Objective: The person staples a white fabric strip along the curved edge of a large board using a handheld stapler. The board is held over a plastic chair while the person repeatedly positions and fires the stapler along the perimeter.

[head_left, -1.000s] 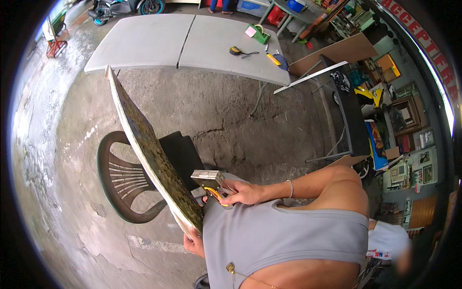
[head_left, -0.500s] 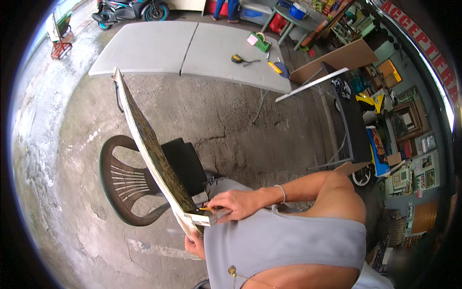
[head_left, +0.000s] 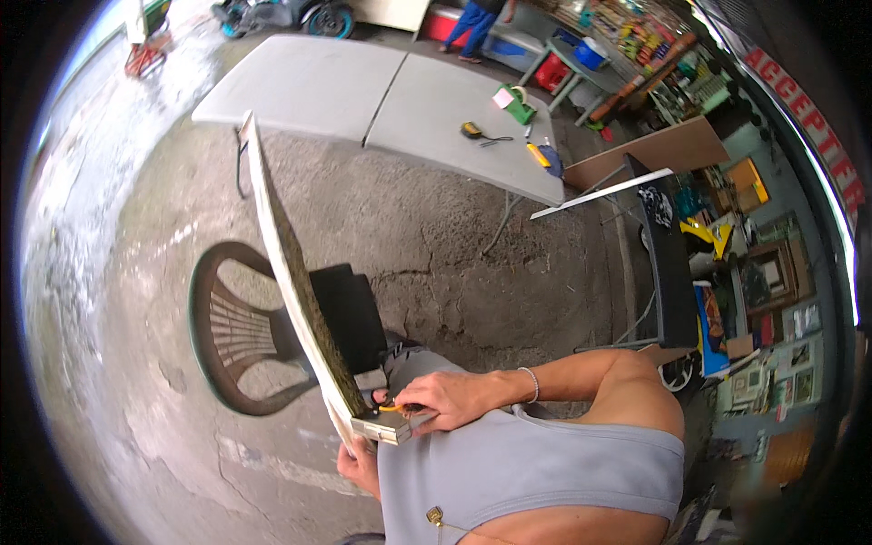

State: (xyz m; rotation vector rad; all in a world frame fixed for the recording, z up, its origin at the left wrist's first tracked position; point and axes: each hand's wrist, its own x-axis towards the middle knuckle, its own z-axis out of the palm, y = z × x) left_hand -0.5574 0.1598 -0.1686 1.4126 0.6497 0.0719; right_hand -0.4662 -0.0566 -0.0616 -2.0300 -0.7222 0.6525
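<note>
A large flat frame (head_left: pixel 289 271), with a pale edge and a dark mottled inner side, stands slanted in front of me. Its near corner reaches my chest. My left hand (head_left: pixel 361 468) grips that lower corner from the outer side, its fingers partly hidden behind the frame. On the inner side, my right hand (head_left: pixel 440 400) is closed around a thin yellow-orange tool (head_left: pixel 391 409) beside the corner; its exact kind is too small to tell. A green plastic chair (head_left: pixel 238 331) with a slatted back stands behind the frame, and a black panel (head_left: pixel 347 313) shows next to it.
A grey folding table (head_left: pixel 436 109) stands ahead, bearing a tape measure (head_left: pixel 470 130), a green tape dispenser (head_left: pixel 518 107) and a yellow cutter (head_left: pixel 538 154). On the right are a white strip (head_left: pixel 599 193), a dark table (head_left: pixel 668 263) and cluttered shelving. Someone in blue trousers (head_left: pixel 470 27) stands far back.
The view has swung slightly, so the table and background sit further right. The frame stands somewhat steeper. Both hands keep hold near its corner, and more of the person at the back shows.
</note>
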